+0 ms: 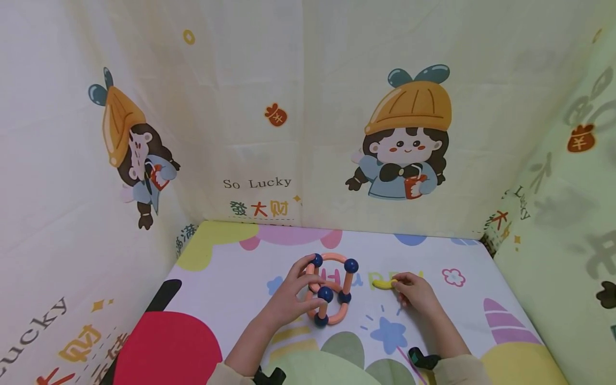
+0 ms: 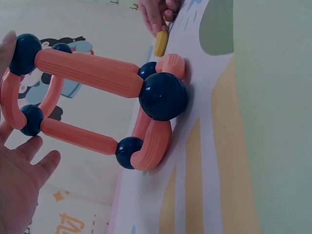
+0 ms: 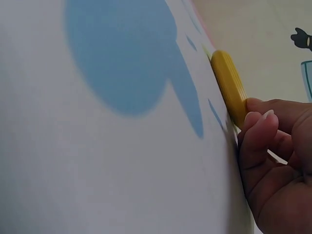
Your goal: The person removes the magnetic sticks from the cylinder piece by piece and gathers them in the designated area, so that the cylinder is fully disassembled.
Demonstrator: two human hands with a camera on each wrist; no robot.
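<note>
A toy frame [image 1: 347, 282] built from orange magnetic rods and dark blue balls stands on the patterned table. My left hand [image 1: 292, 297] holds it from the left side, fingers near an upper ball and thumb by the front one. The left wrist view shows two rings of curved orange rods [image 2: 151, 151] joined by straight ones. To the right, my right hand [image 1: 417, 293] pinches one end of a short, curved yellow magnetic rod [image 1: 382, 285]. Close up in the right wrist view, thumb and fingers grip the yellow rod [image 3: 227, 85] low over the tabletop.
The table [image 1: 226, 262] has a printed cover with stars, flowers and letters. Pale printed cloth walls [image 1: 327, 107] rise behind it and at both sides. A black strip [image 1: 163, 295] lies along the left edge beside a red printed shape.
</note>
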